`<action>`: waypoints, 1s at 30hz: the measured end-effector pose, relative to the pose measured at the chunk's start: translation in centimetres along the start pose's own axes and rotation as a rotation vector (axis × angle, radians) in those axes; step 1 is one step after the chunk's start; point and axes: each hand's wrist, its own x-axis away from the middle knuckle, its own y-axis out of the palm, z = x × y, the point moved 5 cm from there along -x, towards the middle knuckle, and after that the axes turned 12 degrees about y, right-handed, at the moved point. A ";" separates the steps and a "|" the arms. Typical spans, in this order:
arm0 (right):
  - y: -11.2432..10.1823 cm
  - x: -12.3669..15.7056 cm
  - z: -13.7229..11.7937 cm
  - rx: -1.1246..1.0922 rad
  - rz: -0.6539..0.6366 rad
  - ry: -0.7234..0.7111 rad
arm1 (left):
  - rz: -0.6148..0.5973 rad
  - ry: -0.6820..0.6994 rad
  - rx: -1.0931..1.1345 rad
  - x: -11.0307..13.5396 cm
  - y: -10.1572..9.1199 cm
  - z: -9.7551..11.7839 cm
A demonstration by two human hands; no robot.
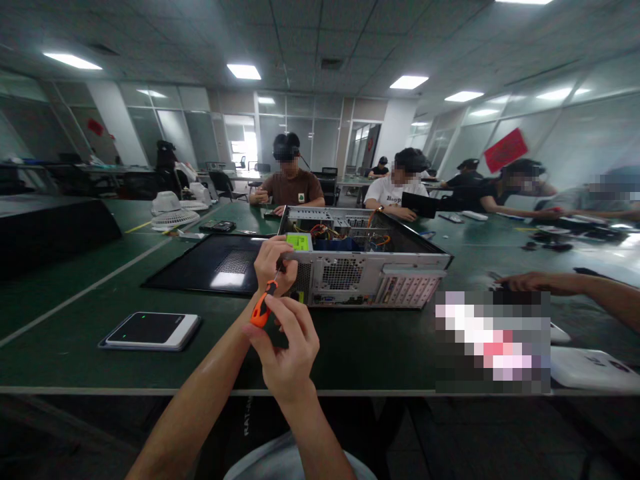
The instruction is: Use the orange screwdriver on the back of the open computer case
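Note:
An orange-and-black screwdriver (261,307) slants up and away, its handle pinched between the thumb and fingers of my right hand (291,343). Its thin shaft runs toward the rear left corner of an opened computer case (370,277). At that corner is my left hand (274,261), fingers bent around the shaft's far end and beside the case edge. What those fingers grip is hidden. A part with a yellow-green label (299,242) sits inside the case just right of them. Cables and a vented back panel show on the case.
Left of the case lies its black side panel (220,263). A white-edged device with a dark top (150,330) rests nearer me. White fans (173,212) stand farther back. A co-worker's arm (575,285) reaches in from the right, near a white device (590,370). Other people sit across the table.

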 end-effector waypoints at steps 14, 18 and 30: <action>-0.4 -0.5 -0.6 -0.026 -0.154 -0.027 | 0.110 0.186 0.067 0.5 0.5 -0.5; 0.0 -0.4 -0.4 -0.099 -0.185 -0.016 | 0.133 0.280 0.050 0.2 0.1 0.2; 0.2 -0.6 -0.9 -0.082 -0.230 0.072 | 0.142 0.282 0.023 0.4 0.4 0.1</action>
